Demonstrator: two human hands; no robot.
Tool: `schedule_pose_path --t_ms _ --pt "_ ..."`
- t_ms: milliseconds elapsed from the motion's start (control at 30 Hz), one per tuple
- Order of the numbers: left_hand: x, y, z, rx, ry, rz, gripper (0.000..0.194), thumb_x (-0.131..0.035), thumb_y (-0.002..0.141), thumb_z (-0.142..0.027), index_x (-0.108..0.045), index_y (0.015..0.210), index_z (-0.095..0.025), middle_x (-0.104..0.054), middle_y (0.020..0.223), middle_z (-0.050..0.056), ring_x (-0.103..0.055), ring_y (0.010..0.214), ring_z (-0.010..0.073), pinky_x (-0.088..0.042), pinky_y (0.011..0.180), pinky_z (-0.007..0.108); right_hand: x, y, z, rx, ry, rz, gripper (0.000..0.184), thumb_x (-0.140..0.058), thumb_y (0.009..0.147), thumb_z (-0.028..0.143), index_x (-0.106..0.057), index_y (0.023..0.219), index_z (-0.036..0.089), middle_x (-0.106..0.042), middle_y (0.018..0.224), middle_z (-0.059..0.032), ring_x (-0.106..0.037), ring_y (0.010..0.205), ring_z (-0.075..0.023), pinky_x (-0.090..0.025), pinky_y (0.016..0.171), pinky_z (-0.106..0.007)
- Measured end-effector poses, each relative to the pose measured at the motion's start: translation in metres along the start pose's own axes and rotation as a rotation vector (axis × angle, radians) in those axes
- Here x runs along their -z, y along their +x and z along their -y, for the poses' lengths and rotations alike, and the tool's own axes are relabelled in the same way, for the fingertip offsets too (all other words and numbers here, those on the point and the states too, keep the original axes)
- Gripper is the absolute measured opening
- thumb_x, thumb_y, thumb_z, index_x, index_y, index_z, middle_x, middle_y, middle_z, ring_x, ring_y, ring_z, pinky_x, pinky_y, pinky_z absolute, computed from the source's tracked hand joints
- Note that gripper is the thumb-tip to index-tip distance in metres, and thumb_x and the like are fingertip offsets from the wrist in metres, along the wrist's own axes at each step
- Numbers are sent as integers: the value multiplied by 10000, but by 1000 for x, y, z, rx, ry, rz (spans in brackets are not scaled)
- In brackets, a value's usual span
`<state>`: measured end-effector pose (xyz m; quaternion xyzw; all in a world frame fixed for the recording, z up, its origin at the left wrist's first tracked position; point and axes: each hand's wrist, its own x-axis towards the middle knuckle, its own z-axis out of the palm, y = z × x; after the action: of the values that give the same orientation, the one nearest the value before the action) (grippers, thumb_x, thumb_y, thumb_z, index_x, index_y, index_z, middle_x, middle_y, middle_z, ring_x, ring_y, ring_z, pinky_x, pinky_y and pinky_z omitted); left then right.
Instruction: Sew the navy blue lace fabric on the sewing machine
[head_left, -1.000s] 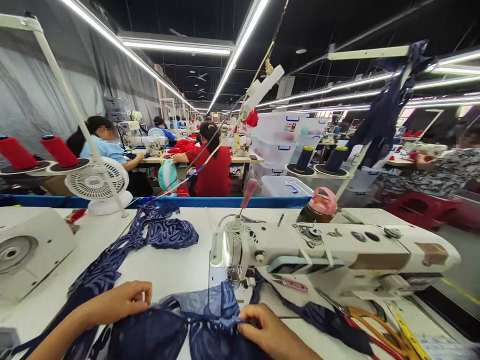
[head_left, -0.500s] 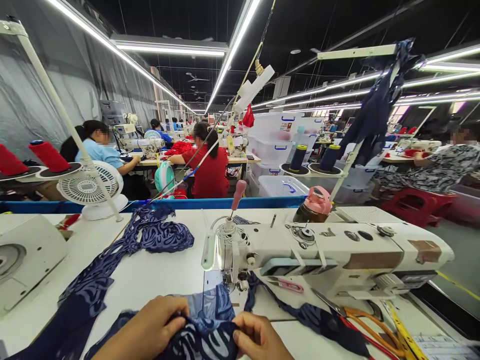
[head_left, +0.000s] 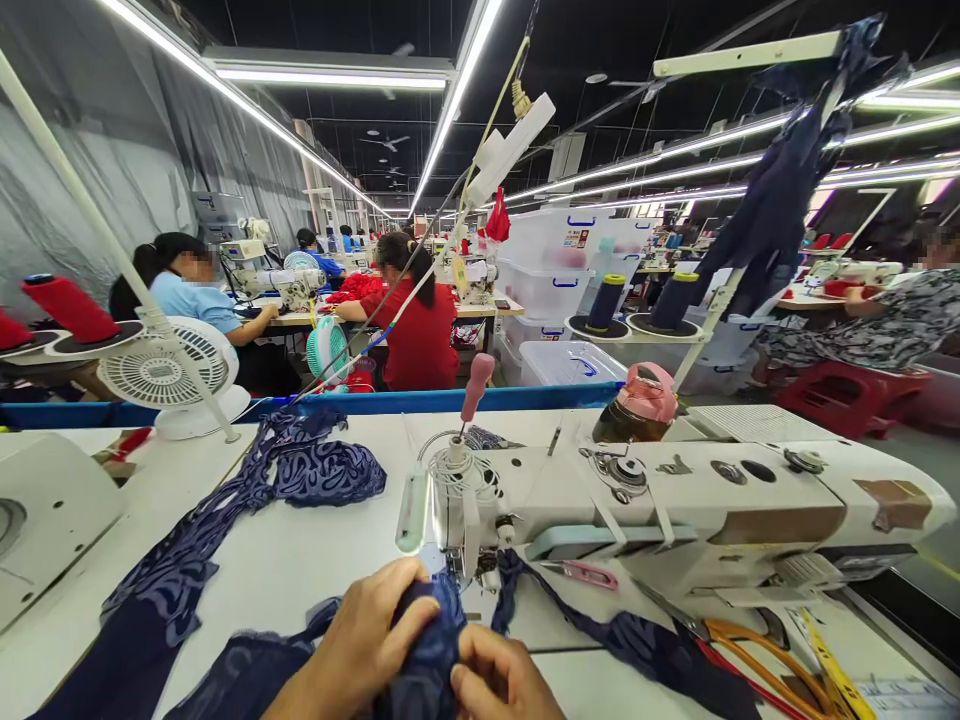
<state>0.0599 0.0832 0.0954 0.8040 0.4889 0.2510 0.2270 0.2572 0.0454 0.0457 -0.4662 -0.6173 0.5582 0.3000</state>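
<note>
My left hand (head_left: 360,640) and my right hand (head_left: 501,682) pinch a bunched piece of dark blue patterned fabric (head_left: 431,655) between them, just in front of the needle of the white sewing machine (head_left: 675,500). Both hands are closed on the cloth, close together. A long chain of the same blue fabric (head_left: 225,520) trails away left across the white table (head_left: 322,550), and another strip (head_left: 637,650) lies to the right under the machine arm.
A white desk fan (head_left: 161,372) and red thread cones (head_left: 67,308) stand at the left. Small pink snips (head_left: 581,572) and orange-handled scissors (head_left: 742,640) lie beside the machine. A pink-lidded bottle (head_left: 637,405) stands behind it. Other people sew at tables beyond.
My hands have come together and moved forward towards the needle, gathering the blue fabric into a tight bunch. The view has shifted slightly closer to the machine.
</note>
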Motion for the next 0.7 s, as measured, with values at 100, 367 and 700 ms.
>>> schedule_pose_path --t_ms 100,367,700 --pt "-16 20 11 -16 61 49 90 -534 966 -306 -556 898 -249 -669 858 -29 -654 811 158 -454 734 238 22 8 7 281 -378 -99 72 -479 831 225 -508 765 226 -606 753 4 -574 733 -168 -417 675 -268" --pt "-61 -21 47 -154 146 -43 161 -412 1011 -283 -545 930 -245 -618 854 8 -648 734 156 -453 627 232 43 14 -21 833 -1013 -174 210 -525 936 185 -617 1121 222 -697 1043 0 -601 878 -168 -370 758 -322" --pt "-47 0 11 234 113 108 109 -522 934 -227 -606 864 -236 -701 879 -10 -671 824 193 -435 713 276 19 17 -43 1042 -989 -500 541 -243 1105 436 -645 847 180 -689 873 -12 -566 779 -163 -305 693 -355"
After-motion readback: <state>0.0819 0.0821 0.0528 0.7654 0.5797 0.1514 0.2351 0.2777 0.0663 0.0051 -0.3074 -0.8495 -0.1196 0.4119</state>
